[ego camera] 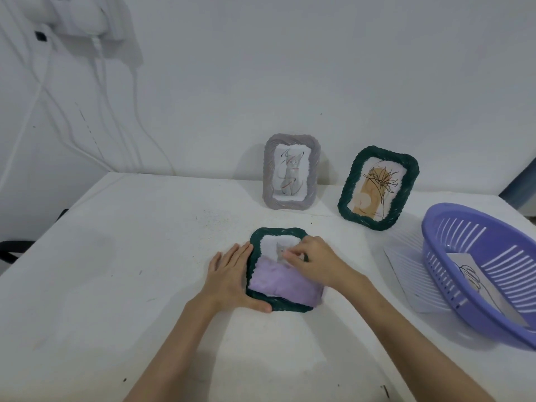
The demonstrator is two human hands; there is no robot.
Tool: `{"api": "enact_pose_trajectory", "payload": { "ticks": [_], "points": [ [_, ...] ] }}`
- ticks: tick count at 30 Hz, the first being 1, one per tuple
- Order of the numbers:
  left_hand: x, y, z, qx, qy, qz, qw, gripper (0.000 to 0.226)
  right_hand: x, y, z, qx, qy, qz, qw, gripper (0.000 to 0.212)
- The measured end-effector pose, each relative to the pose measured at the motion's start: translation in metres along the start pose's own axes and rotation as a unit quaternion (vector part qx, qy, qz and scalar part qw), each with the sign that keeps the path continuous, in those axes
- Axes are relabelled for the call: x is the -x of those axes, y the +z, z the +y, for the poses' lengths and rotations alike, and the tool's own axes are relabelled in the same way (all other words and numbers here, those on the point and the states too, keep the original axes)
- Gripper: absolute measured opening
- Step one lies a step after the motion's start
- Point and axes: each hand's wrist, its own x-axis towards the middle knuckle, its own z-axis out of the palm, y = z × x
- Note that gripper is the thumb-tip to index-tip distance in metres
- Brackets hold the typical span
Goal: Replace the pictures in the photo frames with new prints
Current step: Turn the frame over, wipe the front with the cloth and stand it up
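A dark green frame (262, 235) lies flat on the white table (116, 256) in front of me, with a cat picture (280, 250) showing inside it. A purple cloth (285, 285) covers its near half. My left hand (232, 274) rests flat along the frame's left edge, thumb at its near corner. My right hand (313, 259) presses on the cloth over the picture, fingers bent. At the back, leaning on the wall, stand a grey frame (291, 172) with a cat drawing and another green frame (378, 187) with a plant print.
A purple plastic basket (475, 271) sits at the right, a print (475, 274) inside it. A white sheet (406, 271) lies beside and partly under it. White cables (101, 111) hang on the wall at the left. The table's left edge is near a black chair part (11, 248).
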Motion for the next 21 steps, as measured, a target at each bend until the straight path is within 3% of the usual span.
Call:
{"api": "enact_pose_trajectory", "payload": {
  "ticks": [3,7,10,12,14,15,18,21],
  "points": [
    [0.001,-0.001,-0.001,0.004,-0.001,-0.007,1.0,0.159,-0.001,-0.001,0.001,0.089,0.061,-0.072,0.992,0.039],
    [0.001,-0.002,-0.001,0.011,-0.004,-0.019,1.0,0.161,0.003,-0.012,-0.001,-0.103,0.099,-0.106,0.984,0.018],
    [0.003,-0.01,0.004,0.098,-0.011,-0.033,0.995,0.156,0.01,-0.018,0.001,-0.229,0.132,-0.04,0.963,0.014],
    [0.01,-0.021,0.018,0.267,-0.025,-0.003,0.963,0.126,0.013,-0.014,0.004,-0.336,0.161,0.022,0.928,0.018],
    [0.015,-0.026,0.038,0.439,-0.02,0.043,0.897,0.084,0.013,-0.007,0.001,-0.424,0.175,0.068,0.886,0.021],
    [0.016,-0.026,0.045,0.483,-0.011,0.066,0.873,0.074,0.012,-0.005,-0.003,-0.455,0.176,0.086,0.869,0.021],
    [0.013,-0.02,0.056,0.536,0.028,0.111,0.836,0.08,0.009,0.004,-0.015,-0.493,0.163,0.114,0.847,0.025],
    [0.013,-0.02,0.05,0.538,0.039,0.142,0.83,0.061,0.009,0.01,-0.02,-0.514,0.154,0.101,0.838,0.018]
  ]
}}
